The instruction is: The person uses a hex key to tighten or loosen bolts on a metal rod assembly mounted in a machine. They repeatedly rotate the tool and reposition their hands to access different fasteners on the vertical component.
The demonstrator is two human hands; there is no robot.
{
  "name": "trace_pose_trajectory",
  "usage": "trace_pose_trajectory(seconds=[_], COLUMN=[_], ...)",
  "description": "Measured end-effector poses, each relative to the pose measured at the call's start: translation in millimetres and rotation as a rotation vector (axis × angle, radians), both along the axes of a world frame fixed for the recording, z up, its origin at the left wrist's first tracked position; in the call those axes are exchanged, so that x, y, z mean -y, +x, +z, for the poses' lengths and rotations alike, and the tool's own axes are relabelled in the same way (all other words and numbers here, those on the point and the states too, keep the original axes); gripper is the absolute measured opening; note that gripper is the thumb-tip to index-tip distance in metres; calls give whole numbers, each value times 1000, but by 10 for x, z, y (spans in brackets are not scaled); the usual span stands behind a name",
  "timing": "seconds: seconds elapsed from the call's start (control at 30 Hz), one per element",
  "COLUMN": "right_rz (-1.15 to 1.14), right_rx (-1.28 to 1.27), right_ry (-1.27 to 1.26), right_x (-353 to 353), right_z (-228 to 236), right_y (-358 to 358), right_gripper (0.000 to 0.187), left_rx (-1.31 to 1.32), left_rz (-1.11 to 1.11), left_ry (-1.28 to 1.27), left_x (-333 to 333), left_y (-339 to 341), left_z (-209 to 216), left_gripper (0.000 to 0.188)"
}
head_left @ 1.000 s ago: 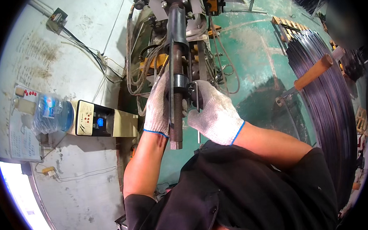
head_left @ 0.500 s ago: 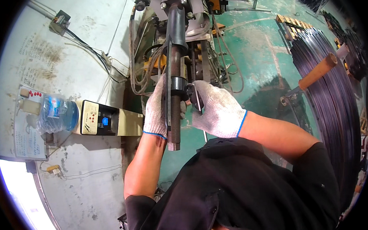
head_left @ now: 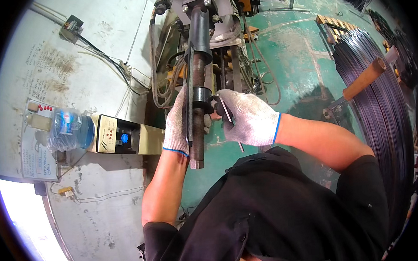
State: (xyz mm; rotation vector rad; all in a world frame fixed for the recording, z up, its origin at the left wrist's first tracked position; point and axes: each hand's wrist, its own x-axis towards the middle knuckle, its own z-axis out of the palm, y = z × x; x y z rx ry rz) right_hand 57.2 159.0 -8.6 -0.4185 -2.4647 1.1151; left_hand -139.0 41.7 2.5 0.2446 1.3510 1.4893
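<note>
While left hand (head_left: 175, 126) extends, right hand (head_left: 253, 119) curls

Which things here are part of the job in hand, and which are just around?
In use:
- thin metal rod, in the right hand
- threaded shaft with black collar, between the hands
- flat metal bar, beside the left hand; grip hidden

Just around:
- water dispenser and bottle
- dark bundled rods
- orange-brown tube
</note>
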Motion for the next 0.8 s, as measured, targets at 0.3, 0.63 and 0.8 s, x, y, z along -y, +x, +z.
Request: trace_pose_trajectory(seconds=[0.3,0.63,0.8], right_rz=[275,439,576], right_rx=[-30,-194,-189], right_ry=[57,547,851], right_x=[-415,-893,-1242], right_z=[-6,-67,228], right_y=[20,-140,-275], right_gripper=[36,50,41], left_rx=[117,42,103], left_rz=[-19,34,91], left_ry=[30,-72,-4], left_x=[1,-63,-36], left_y=[4,44,5], left_z=[24,68,-43], left_gripper=[63,54,58])
